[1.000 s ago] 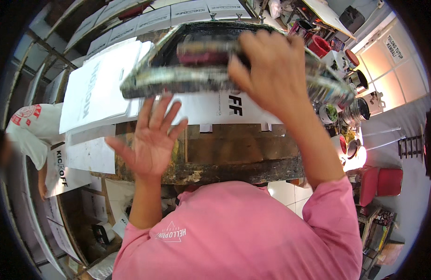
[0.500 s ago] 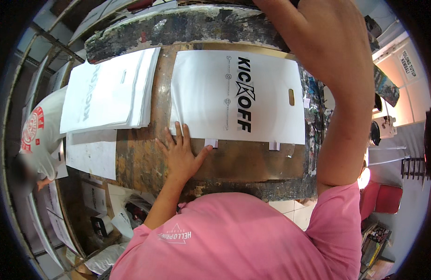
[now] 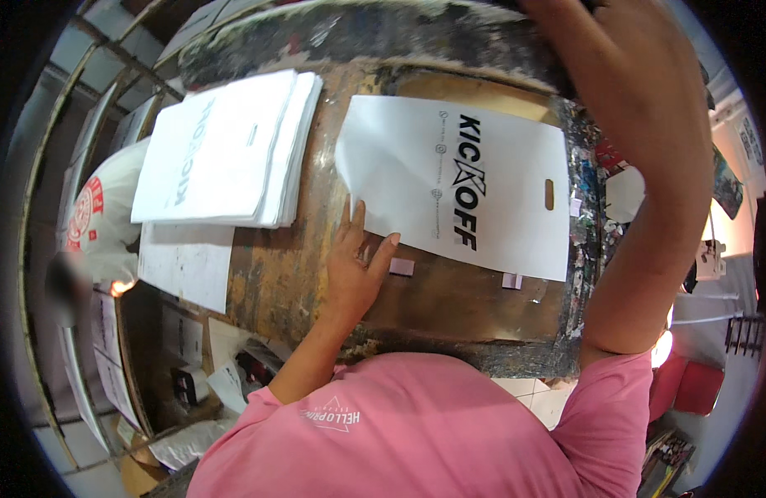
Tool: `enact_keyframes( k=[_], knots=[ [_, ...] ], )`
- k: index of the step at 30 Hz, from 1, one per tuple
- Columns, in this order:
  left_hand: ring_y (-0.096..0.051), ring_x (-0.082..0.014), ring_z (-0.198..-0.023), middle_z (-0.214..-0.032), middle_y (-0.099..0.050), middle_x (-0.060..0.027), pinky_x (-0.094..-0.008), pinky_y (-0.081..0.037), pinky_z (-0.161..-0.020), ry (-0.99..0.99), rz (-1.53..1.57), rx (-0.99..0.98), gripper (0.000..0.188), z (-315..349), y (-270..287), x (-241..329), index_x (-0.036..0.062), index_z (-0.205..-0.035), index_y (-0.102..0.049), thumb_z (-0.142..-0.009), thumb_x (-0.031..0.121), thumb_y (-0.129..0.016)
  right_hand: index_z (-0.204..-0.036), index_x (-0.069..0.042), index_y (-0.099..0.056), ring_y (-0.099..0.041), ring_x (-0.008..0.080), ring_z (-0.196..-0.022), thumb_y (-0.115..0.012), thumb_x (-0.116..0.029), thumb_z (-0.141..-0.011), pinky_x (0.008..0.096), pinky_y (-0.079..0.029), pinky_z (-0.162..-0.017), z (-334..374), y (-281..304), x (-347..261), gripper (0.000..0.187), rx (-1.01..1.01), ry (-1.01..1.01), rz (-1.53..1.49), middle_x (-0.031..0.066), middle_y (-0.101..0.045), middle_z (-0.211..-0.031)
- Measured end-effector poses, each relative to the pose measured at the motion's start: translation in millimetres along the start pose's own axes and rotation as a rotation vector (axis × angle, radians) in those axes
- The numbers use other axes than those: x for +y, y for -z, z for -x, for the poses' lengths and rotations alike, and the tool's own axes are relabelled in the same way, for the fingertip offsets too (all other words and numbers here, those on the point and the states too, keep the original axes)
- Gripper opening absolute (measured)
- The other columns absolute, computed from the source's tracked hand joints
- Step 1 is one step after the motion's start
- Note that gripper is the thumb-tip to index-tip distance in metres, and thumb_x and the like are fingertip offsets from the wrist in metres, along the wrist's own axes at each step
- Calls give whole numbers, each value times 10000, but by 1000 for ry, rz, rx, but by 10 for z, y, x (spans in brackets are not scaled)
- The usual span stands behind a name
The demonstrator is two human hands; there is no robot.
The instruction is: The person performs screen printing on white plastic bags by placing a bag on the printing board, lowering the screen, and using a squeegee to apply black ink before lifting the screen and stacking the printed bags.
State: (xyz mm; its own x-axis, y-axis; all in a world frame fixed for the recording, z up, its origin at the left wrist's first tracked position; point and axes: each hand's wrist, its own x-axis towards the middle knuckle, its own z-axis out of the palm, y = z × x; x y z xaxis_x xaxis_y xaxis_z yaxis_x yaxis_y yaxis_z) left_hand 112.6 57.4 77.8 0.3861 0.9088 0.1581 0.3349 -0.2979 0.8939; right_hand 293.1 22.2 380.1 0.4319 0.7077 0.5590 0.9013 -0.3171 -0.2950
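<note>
A white flat bag (image 3: 516, 166) with black print and a die-cut handle hole lies askew on the brown worktable (image 3: 474, 299). Its near left corner is bent up at my left hand (image 3: 354, 270). The fingertips of that hand grip the corner, while the thumb stands apart. Raised at the upper right, my right hand (image 3: 640, 66) is beside a dark object at the frame's top edge. Its fingertips are cut off there, so its grip is hidden. Two small pale tabs (image 3: 402, 266) sit on the table along the bag's near side.
A stack of similar white bags (image 3: 221, 149) lies to the left, above a white sheet (image 3: 183, 261). A paint-stained dark bar (image 3: 358, 41) crosses the far side. Metal racks (image 3: 38, 183) stand at the left, with another person's printed shirt (image 3: 109, 207) beside them. A red chair (image 3: 698, 386) is at the right.
The bag has turned slightly clockwise, away from the tabs, and its left corner has lifted with my left hand. My right hand stays raised. The whole view has shifted a little.
</note>
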Motion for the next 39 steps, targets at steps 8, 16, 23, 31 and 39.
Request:
enact_keyframes(
  k=[8, 16, 23, 31, 39],
  knots=[
    [-602, -256, -1155, -1315, -571, -191, -360, -526, -930, 160, 4, 298, 632, -73, 69, -764, -85, -1365, -508, -848, 105, -818, -691, 3, -588, -488, 198, -553, -503, -288, -883, 380, -416, -546, 157, -191, 220, 360, 152, 218, 70, 113, -566, -618],
    [-660, -222, -1034, -1243, -619, -214, -314, -549, -815, 212, 351, 360, 680, -201, 88, -841, -57, -1425, -443, -851, 50, -790, -777, 49, -625, -560, 262, -606, -502, -254, -890, 396, -460, -617, -241, -274, 1097, 346, -23, 312, -330, 163, -598, -666],
    [-636, -142, -760, -862, -711, -99, -301, -511, -700, 113, 222, 385, 282, -238, 127, -928, -42, -1131, -694, -898, 105, -754, -822, 62, -624, -586, 307, -643, -512, -269, -891, 438, -475, -665, 291, -283, 26, 356, 210, 162, 9, 205, -595, -693],
    [-609, -342, -960, -1062, -656, -154, -416, -502, -790, -187, -573, 419, 138, -228, 258, -744, 40, -958, -732, -889, 160, -736, -803, 44, -624, -591, 273, -679, -513, -302, -901, 416, -470, -675, 242, -277, 149, 376, 201, 231, 145, 187, -614, -743],
    [-600, -402, -988, -1031, -608, -194, -481, -496, -801, -327, -572, 173, 98, -704, 188, -139, -6, -869, -680, -852, 89, -696, -861, 49, -663, -597, 277, -711, -503, -321, -911, 411, -475, -697, 270, -133, 153, 406, 162, 226, 149, 179, -636, -805]
  ],
)
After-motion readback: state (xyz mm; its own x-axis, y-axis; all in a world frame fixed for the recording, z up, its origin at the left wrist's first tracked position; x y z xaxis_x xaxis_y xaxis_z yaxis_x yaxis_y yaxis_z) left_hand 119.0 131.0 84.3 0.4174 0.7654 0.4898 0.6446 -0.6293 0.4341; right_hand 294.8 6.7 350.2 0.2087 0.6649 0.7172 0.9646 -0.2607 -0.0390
